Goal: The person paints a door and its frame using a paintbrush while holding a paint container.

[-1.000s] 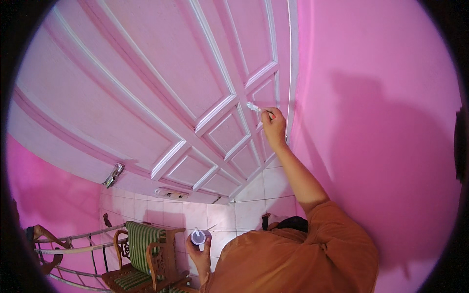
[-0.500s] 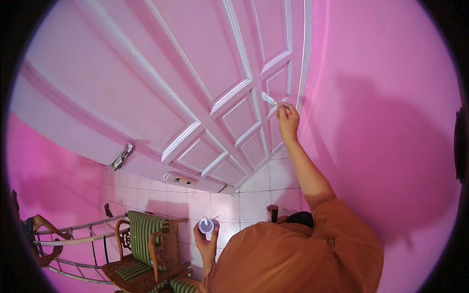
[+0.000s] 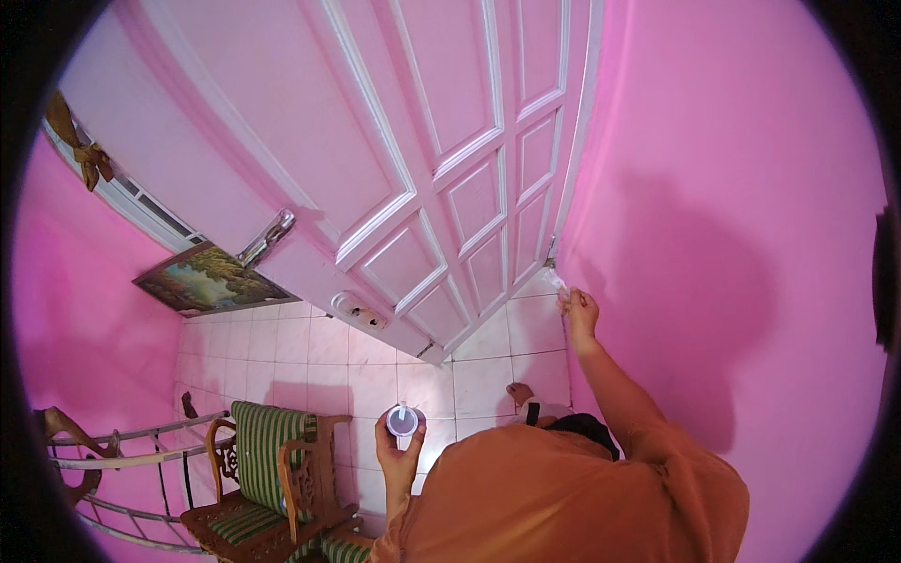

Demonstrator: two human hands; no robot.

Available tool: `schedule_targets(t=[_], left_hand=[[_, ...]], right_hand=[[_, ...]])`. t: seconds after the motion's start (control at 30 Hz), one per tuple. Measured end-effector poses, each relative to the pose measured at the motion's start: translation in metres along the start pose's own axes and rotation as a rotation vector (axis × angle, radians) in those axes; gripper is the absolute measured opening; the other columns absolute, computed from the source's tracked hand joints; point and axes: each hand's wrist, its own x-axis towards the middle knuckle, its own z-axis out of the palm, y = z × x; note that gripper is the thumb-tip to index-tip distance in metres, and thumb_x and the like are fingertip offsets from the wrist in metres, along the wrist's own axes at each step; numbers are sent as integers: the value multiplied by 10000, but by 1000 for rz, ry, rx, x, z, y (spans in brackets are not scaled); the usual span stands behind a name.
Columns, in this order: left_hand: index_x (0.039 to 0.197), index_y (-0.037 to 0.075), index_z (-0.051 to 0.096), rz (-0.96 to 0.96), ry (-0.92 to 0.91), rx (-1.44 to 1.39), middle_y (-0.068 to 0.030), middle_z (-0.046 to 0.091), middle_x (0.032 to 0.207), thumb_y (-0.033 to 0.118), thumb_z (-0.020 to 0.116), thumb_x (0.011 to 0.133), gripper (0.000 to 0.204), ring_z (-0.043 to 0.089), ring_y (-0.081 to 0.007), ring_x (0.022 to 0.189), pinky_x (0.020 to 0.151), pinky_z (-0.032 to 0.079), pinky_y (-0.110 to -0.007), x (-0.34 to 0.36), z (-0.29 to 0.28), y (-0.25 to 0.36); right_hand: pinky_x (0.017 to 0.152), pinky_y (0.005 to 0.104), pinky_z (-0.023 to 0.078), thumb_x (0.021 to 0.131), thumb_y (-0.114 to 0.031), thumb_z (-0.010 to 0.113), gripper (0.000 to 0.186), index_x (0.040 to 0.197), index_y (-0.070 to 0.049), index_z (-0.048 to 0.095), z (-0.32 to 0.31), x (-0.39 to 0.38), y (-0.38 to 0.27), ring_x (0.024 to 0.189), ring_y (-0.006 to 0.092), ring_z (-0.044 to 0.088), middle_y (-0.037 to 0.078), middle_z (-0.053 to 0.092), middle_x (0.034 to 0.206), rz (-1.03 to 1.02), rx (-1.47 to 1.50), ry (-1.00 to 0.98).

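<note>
In my left hand [image 3: 398, 452] is a small clear cup [image 3: 403, 421] with greyish contents and a pale stick or strip standing in it. The fingers wrap round its side, low over the floor. My right hand [image 3: 580, 311] pinches a paintbrush [image 3: 556, 280] with whitish bristles pointing up and to the left. Those bristles are close to the far lower corner of a pale pink panelled door [image 3: 375, 206], beside the pink wall [image 3: 741, 310]. Whether they touch the door, I cannot tell. White moulding frames the door's panels.
A wooden armchair [image 3: 300, 474] with green striped cushions stands at the lower left, by a metal ladder [image 3: 141, 460]. Beyond the door handle [image 3: 267, 238], a framed landscape picture [image 3: 211, 280] leans at the wall. White tiles [image 3: 319, 338] cover the floor.
My right hand and the brush have moved down from the door's small panels to its far lower corner. The view has shifted, bringing the landscape picture in. My left hand still holds the cup.
</note>
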Motion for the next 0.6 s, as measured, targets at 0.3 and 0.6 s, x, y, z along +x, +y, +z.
schedule_targets(t=[0.3,0.6], left_hand=[[1321,2,474,48,-52,-92,-131,548,1318,19,809,803,618,545,-224,1222,1070,427,-361,-22,-33,-39],[1346,3,463,36,-58,-94,-136,540,1330,17,808,799,647,552,-225,1218,1062,442,-362,-55,-50,-66]], right_hand=[[571,282,508,989,-311,648,298,1041,-18,627,-13,-89,-8,660,152,664,82,688,839,20,-104,-63],[598,273,510,994,-280,628,337,1101,39,608,-16,-156,-17,725,181,694,110,699,907,76,-171,-70]])
